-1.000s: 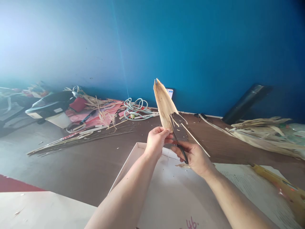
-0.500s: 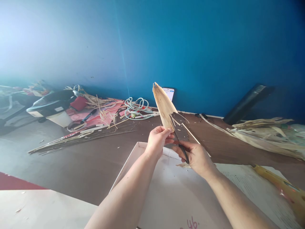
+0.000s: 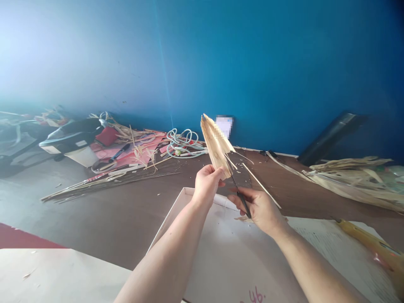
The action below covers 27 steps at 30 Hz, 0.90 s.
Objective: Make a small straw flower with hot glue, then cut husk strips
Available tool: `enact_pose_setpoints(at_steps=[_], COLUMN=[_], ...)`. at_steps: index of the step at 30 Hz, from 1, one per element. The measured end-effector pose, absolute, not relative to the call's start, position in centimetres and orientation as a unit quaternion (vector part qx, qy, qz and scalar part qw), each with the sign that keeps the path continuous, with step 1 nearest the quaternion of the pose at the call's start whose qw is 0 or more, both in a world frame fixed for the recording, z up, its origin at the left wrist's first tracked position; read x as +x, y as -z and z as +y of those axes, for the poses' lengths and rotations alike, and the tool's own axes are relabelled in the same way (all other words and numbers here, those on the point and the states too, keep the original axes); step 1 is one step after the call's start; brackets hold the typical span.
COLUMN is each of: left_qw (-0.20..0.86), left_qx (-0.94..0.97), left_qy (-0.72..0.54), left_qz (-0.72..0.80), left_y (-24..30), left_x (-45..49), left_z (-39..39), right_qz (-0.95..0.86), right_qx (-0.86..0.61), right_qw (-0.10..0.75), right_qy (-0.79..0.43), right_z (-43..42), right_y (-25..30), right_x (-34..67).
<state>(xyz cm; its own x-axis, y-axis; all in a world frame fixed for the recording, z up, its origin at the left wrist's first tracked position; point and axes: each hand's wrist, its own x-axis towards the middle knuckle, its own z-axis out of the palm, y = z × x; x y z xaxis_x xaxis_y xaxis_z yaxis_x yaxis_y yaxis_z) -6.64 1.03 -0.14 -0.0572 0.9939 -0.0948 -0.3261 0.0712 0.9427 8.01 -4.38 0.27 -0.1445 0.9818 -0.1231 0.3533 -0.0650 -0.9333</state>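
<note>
My left hand is closed on the lower end of a dry, tan corn husk, which it holds upright with the tip pointing away from me. My right hand grips a pair of black scissors whose blades reach into the husk's lower right edge. Thin pale strips hang off the husk to the right, above my right hand. Both hands hover over the far edge of a white board.
A pile of dry husks lies at the right on the brown floor. At the left are a bundle of thin sticks, pink sheets, a coiled pale cord and a black-and-white appliance. A yellow glue gun lies at right. A blue wall stands behind.
The husk has turned so that it shows narrower and folded along its length, and the scissor blades have gone further into its lower edge. Both hands stay in nearly the same place.
</note>
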Motion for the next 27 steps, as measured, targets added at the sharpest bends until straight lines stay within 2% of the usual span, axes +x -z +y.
enact_pose_setpoints(at_steps=[27], left_qw=[0.617], left_qx=[0.394], left_qy=[-0.531], left_qz=[0.427], left_y=[-0.39], left_x=[-6.39], left_z=[0.53], right_qz=[-0.603], right_qx=[-0.566], right_qw=[0.344], right_qy=[-0.444], right_z=[-4.23], right_y=[-0.87], right_x=[8.07])
